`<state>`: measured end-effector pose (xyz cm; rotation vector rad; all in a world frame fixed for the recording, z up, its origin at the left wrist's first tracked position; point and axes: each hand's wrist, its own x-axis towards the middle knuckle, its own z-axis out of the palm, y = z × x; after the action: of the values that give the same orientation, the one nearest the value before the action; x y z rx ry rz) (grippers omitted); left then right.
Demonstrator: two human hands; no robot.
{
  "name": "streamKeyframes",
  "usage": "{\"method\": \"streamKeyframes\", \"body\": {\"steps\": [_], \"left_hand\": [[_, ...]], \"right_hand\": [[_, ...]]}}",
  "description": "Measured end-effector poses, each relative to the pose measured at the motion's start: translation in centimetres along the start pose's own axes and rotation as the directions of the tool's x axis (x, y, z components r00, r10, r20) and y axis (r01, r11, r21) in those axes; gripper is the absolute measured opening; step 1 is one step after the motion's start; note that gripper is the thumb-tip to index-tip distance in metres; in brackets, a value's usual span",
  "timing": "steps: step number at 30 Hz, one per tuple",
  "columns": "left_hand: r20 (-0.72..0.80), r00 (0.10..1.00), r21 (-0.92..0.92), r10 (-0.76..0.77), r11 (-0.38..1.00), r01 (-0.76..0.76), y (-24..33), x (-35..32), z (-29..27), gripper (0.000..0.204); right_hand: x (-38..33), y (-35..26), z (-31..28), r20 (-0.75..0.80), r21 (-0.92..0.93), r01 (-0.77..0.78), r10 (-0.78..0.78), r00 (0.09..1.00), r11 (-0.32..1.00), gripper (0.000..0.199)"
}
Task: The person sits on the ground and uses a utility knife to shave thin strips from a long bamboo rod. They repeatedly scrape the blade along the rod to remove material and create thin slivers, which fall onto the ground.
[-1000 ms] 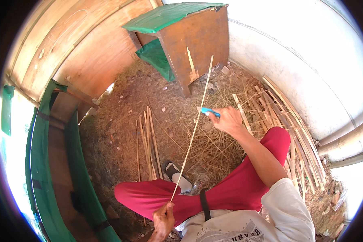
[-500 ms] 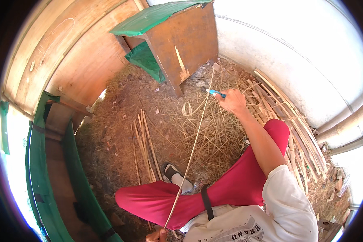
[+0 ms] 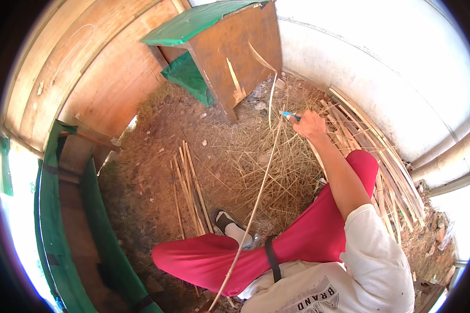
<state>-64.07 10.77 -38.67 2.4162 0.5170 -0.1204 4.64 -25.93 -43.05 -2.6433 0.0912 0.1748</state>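
Note:
A long, thin bamboo strip [image 3: 257, 201] runs from the lower edge, across my red trouser leg, up toward my right hand [image 3: 311, 125]. My right hand is closed around a small blue-handled knife [image 3: 291, 115]. The knife's tip lies at the far end of the strip. Just beyond, a pale curled shaving [image 3: 270, 83] stands up in the air, bent near its top. Below the frame, the strip's near end is out of sight, and my left hand does not show there.
Dry shavings [image 3: 271, 177] are heaped on the dirt floor. Several bamboo strips [image 3: 193, 185] lie left of my foot, and longer slats [image 3: 381, 151] lie by the white wall. A brown wooden cabinet [image 3: 240, 57] with a green top stands ahead; a green-covered wooden frame [image 3: 96, 208] is at left.
My right hand and the knife have moved slightly right and toward me along the strip. A shaving now rises beyond the strip's far end. My left hand has slipped below the lower edge.

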Motion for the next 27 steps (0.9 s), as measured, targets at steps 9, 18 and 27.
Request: {"method": "streamKeyframes", "body": {"steps": [9, 18, 27], "left_hand": [[0.010, 1.000, 0.101, 0.010, 0.995, -0.011, 7.5, 4.2, -2.7, 0.020], [-0.091, 0.991, 0.315, -0.095, 0.942, 0.119, 16.1, 6.3, -7.7, 0.020], [-0.136, 0.980, -0.189, -0.143, 0.975, 0.116, 12.9, 15.2, -4.2, 0.035]], "right_hand": [[1.6, 2.5, 0.6, -0.044, 0.009, -0.103, 0.103, 0.994, 0.995, 0.048], [0.6, 2.3, 1.3, 0.059, -0.302, -0.089, 0.112, 0.992, 0.949, 0.047], [-5.3, -3.6, -4.5, 0.194, 0.135, 0.091, -0.117, 0.974, 0.987, 0.051]]}}
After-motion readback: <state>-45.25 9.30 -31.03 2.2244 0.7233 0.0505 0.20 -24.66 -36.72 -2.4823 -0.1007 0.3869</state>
